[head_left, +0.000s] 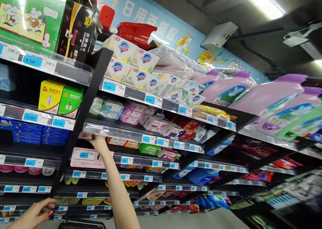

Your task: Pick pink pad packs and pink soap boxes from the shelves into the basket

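My right arm stretches up to the soap shelving, and my right hand (99,142) is in the shelf gap under a clear-fronted ledge. Its fingers close on a small pinkish pack (85,136), whose far part is hidden. Just below hangs a pink sign (75,157) with a blue price tag. To the right of the hand lie packs of bar soap, among them a green pack (150,149). Low at the left, my left hand (37,213) is loosely curled with its fingers apart, near the lower shelf edge, and nothing shows in it.
Safeguard soap boxes (124,47) fill the upper shelf, with pink detergent bottles (271,91) farther right. A black upright (84,84) divides the bays. Yellow and green boxes stand left of it, including a yellow box (50,96). A black basket rim (80,222) shows below.
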